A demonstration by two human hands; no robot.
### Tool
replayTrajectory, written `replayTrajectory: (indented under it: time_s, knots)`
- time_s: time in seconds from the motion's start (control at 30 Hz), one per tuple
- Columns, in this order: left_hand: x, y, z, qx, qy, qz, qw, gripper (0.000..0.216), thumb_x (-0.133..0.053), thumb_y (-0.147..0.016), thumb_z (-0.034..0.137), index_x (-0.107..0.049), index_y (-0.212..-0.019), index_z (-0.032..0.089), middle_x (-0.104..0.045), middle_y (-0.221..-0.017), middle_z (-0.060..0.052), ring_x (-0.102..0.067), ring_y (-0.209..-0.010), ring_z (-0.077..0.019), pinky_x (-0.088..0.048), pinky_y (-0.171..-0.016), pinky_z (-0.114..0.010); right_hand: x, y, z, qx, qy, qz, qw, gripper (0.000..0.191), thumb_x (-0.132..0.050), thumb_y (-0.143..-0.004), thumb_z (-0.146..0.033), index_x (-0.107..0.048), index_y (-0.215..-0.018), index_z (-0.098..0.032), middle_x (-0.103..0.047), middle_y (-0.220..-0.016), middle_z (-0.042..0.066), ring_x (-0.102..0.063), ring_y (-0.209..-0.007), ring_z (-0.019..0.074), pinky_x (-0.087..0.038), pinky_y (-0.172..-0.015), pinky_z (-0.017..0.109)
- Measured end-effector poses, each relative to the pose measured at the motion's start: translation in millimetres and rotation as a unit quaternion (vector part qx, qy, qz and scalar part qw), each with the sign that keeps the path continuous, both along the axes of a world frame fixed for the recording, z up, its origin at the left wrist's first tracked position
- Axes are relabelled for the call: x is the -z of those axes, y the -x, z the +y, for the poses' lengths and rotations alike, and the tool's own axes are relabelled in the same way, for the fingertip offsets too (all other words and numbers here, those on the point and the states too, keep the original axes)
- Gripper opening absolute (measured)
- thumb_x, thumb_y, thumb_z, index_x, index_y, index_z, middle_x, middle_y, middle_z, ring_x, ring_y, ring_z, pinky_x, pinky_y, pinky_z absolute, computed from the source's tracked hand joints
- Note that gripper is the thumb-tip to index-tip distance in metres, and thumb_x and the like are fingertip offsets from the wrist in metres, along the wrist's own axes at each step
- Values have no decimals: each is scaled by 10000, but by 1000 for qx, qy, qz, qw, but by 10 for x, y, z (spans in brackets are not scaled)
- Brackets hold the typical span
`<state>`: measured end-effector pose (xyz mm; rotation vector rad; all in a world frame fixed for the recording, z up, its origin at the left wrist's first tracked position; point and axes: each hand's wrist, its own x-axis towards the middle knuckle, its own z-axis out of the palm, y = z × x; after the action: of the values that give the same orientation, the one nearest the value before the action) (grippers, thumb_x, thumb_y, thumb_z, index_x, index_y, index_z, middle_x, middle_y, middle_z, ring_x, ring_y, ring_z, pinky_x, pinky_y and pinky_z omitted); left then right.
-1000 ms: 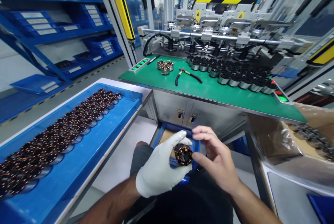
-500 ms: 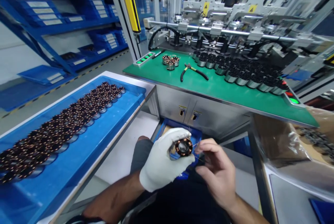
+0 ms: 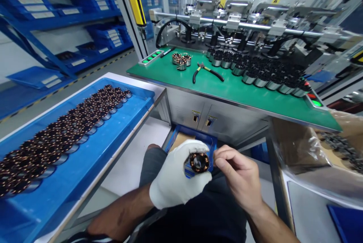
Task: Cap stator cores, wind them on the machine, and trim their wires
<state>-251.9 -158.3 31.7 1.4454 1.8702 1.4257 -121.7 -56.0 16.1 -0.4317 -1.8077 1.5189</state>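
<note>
My left hand [image 3: 181,175], in a white glove, is closed around a wound motor stator [image 3: 199,162]. The stator's round face, a ring of copper windings on black with an open centre, is turned up toward me. My bare right hand [image 3: 241,175] is just right of it, thumb and forefinger pinched together close to the stator's rim. Anything between those fingertips is too small to make out. On the green bench lie pliers [image 3: 207,71] with black and yellow handles, jaws apart, and a small group of copper-wound stators [image 3: 181,61].
A blue tray [image 3: 113,137] at left holds many wound stators [image 3: 70,133]. Rows of black-topped cores [image 3: 261,71] stand on the green bench [image 3: 181,80] before a machine [image 3: 244,20]. A plastic-lined carton [image 3: 300,152] is at right; a blue bin [image 3: 208,137] sits below the bench.
The right hand's thumb and fingers, apart before near thin wires at the stator's side, have come together in a pinch. The left hand keeps its hold. The whole view has shifted slightly.
</note>
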Motion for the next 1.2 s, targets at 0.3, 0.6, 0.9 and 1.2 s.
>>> replayTrajectory:
  time_s: [0.3,0.6,0.9,1.2]
  knots:
    - [-45,49,-12,32,10,33,999,334,-612,-596,117,-605,-923,187,-675,-912,-29,-651,-823,-189,-530,-786,-322,-3,-41,90,1,-84,22,996,129,-553,-937,-151,-661,-992,-194,-605,-812,29,-583,-766,146,-479,-680,287]
    - [-27,-4,-29,20,-2,31,999,353,-618,-590,96,-588,-932,180,-672,-922,-32,-656,-843,-179,-525,-806,-293,21,-104,-68,55,-186,52,980,181,-576,-844,3,-638,-868,-166,-602,-766,18,-575,-737,143,-483,-714,322]
    - [-133,33,8,119,0,-88,989,291,-645,-599,64,-641,-872,162,-652,-877,-5,-611,-800,-143,-485,-745,-242,-5,-184,121,-41,-233,72,969,318,-703,-853,-165,-649,-1166,-186,-623,-990,89,-607,-916,210,-536,-789,403]
    - [-46,89,93,253,130,-354,891,215,-712,-616,203,-640,-813,153,-600,-731,16,-562,-655,-132,-470,-604,-259,-309,-69,304,-177,-334,68,923,66,-674,-889,-190,-726,-929,-182,-659,-1114,90,-607,-1040,214,-549,-837,410]
